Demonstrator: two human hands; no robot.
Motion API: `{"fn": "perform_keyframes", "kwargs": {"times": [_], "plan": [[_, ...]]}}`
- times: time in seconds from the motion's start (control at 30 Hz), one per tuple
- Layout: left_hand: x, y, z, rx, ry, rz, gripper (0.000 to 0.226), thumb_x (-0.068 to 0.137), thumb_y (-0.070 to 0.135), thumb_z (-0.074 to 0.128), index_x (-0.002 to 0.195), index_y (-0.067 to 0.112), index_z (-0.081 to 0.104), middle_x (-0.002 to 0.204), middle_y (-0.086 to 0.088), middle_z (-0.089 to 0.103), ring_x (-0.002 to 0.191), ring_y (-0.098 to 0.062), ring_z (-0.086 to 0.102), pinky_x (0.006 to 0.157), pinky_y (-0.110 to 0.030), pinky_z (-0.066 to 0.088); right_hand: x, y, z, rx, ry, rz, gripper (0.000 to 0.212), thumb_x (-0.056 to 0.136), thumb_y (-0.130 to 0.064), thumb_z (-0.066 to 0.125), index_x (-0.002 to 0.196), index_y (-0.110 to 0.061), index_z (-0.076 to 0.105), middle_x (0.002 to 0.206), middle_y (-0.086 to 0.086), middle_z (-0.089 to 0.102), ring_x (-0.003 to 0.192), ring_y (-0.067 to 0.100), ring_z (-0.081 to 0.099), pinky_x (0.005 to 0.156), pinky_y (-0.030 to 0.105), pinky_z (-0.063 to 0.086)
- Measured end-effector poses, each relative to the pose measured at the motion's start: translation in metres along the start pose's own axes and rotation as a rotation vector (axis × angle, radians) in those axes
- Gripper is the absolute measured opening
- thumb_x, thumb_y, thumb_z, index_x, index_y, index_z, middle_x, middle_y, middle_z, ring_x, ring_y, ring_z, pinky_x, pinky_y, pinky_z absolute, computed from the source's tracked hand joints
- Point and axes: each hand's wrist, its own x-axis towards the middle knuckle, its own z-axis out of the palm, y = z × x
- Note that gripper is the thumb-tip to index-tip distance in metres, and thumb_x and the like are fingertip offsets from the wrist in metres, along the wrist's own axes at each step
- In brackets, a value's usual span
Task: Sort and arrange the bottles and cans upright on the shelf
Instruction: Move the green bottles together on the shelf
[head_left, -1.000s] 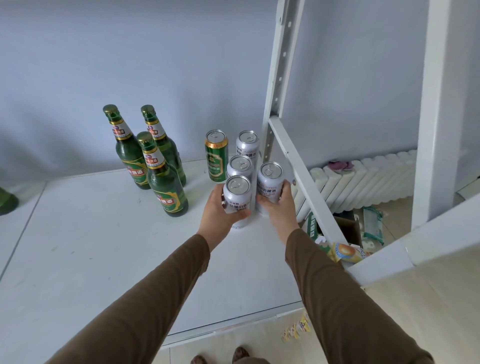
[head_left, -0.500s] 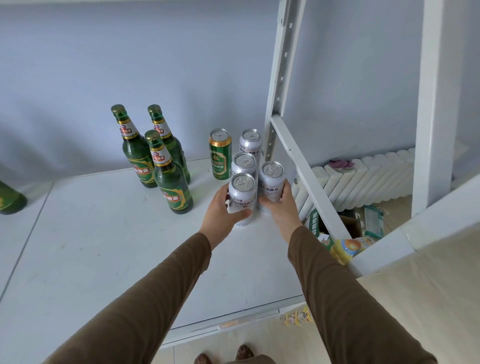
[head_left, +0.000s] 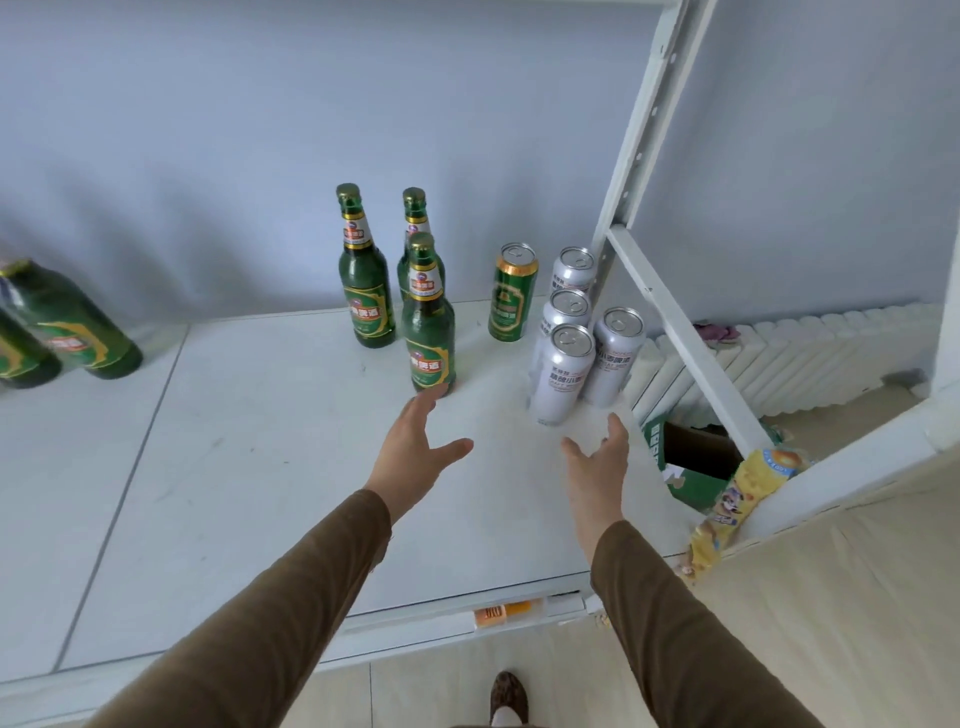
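Observation:
Several silver cans stand upright in a cluster at the right end of the white shelf (head_left: 260, 467); the nearest silver can (head_left: 562, 374) is in front, another silver can (head_left: 614, 356) beside it. A green can (head_left: 512, 292) stands just left of them. Three green bottles stand upright further left, the front bottle (head_left: 429, 317) nearest me. My left hand (head_left: 418, 447) hovers with spread fingers just below that bottle, holding nothing. My right hand (head_left: 597, 457) is spread below the silver cans, also holding nothing. Two more green bottles (head_left: 67, 322) stand at the far left.
A white shelf upright (head_left: 644, 119) with a diagonal brace (head_left: 680, 338) stands right of the cans. Beyond the shelf's right edge are a green carton (head_left: 680, 467), a yellow packet (head_left: 748, 488) and a white radiator (head_left: 805, 353) on the floor.
Both hands have let go of the two front silver cans and pulled back toward me with fingers spread. The camera has swung left, bringing two more bottles into view.

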Motion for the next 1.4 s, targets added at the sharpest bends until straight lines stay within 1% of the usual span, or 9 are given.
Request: {"fn": "perform_keyframes", "kwargs": {"times": [0.13, 0.33, 0.5, 0.63, 0.77, 1.03, 1.17, 1.27, 1.4], "plan": [[-0.031, -0.038, -0.061, 0.095, 0.025, 0.016, 0.067, 0.087, 0.030, 0.076, 0.146, 0.027, 0.043, 0.147, 0.005, 0.047, 0.131, -0.013, 0.044, 0.107, -0.026, 0.034, -0.065, -0.008, 0.044, -0.146, -0.057, -0.066, 0.072, 0.092, -0.012, 0.067, 0.154, -0.015, 0.031, 0.158, 0.008, 0.032, 0.145, 0.030, 0.028, 0.119, 0.048, 0.028], [-0.077, -0.105, -0.169, 0.277, 0.071, 0.016, 0.065, 0.088, 0.029, 0.074, 0.145, 0.023, 0.044, 0.147, 0.003, 0.046, 0.138, -0.018, 0.037, 0.110, -0.025, 0.027, -0.157, -0.032, 0.144, -0.528, -0.348, -0.343, 0.065, 0.096, -0.024, 0.064, 0.153, -0.015, 0.034, 0.164, 0.007, 0.021, 0.150, 0.027, 0.015, 0.121, 0.039, 0.021], [-0.098, -0.136, -0.243, 0.327, 0.152, -0.022, 0.065, 0.087, 0.028, 0.075, 0.144, 0.019, 0.046, 0.147, 0.000, 0.047, 0.138, -0.021, 0.035, 0.110, -0.026, 0.026, -0.204, -0.057, 0.210, -0.714, -0.473, -0.547, 0.062, 0.097, -0.031, 0.060, 0.152, -0.016, 0.035, 0.164, 0.007, 0.021, 0.150, 0.027, 0.015, 0.121, 0.038, 0.022], [-0.101, -0.152, -0.284, 0.373, 0.206, -0.056, 0.066, 0.086, 0.029, 0.075, 0.144, 0.018, 0.046, 0.149, -0.002, 0.045, 0.141, -0.024, 0.032, 0.115, -0.034, 0.029, -0.219, -0.066, 0.252, -0.825, -0.514, -0.682, 0.058, 0.097, -0.034, 0.060, 0.149, -0.017, 0.039, 0.164, 0.007, 0.024, 0.150, 0.029, 0.017, 0.120, 0.040, 0.023], [-0.109, -0.167, -0.316, 0.413, 0.229, -0.114, 0.067, 0.086, 0.031, 0.074, 0.145, 0.018, 0.045, 0.151, -0.003, 0.043, 0.143, -0.026, 0.029, 0.117, -0.038, 0.028, -0.228, -0.070, 0.295, -0.829, -0.580, -0.736, 0.056, 0.096, -0.034, 0.059, 0.147, -0.018, 0.041, 0.163, 0.006, 0.024, 0.149, 0.027, 0.018, 0.119, 0.038, 0.021], [-0.122, -0.203, -0.387, 0.430, 0.278, -0.162, 0.066, 0.087, 0.035, 0.073, 0.145, 0.020, 0.045, 0.152, -0.002, 0.043, 0.144, -0.026, 0.027, 0.117, -0.039, 0.027, -0.268, -0.088, 0.372, -0.786, -0.681, -0.771, 0.057, 0.097, -0.031, 0.060, 0.148, -0.016, 0.040, 0.163, 0.008, 0.025, 0.149, 0.028, 0.018, 0.121, 0.036, 0.019], [-0.129, -0.225, -0.431, 0.413, 0.279, -0.145, 0.066, 0.088, 0.035, 0.073, 0.146, 0.021, 0.044, 0.152, -0.002, 0.042, 0.145, -0.025, 0.026, 0.118, -0.040, 0.027, -0.294, -0.097, 0.415, -0.760, -0.665, -0.778, 0.059, 0.097, -0.031, 0.061, 0.149, -0.017, 0.038, 0.162, 0.006, 0.027, 0.149, 0.026, 0.018, 0.121, 0.035, 0.022], [-0.129, -0.242, -0.467, 0.402, 0.262, -0.112, 0.066, 0.088, 0.035, 0.073, 0.146, 0.022, 0.044, 0.152, -0.001, 0.042, 0.144, -0.023, 0.028, 0.117, -0.039, 0.028, -0.316, -0.107, 0.445, -0.669, -0.641, -0.744, 0.063, 0.097, -0.030, 0.061, 0.152, -0.016, 0.033, 0.160, 0.004, 0.029, 0.147, 0.022, 0.020, 0.119, 0.033, 0.024], [-0.120, -0.251, -0.507, 0.375, 0.265, -0.054, 0.065, 0.088, 0.034, 0.073, 0.145, 0.023, 0.044, 0.148, 0.001, 0.044, 0.139, -0.021, 0.034, 0.112, -0.033, 0.028, -0.331, -0.126, 0.477, -0.530, -0.539, -0.697, 0.067, 0.095, -0.026, 0.064, 0.152, -0.015, 0.032, 0.154, 0.005, 0.038, 0.142, 0.022, 0.028, 0.115, 0.031, 0.027]]}}
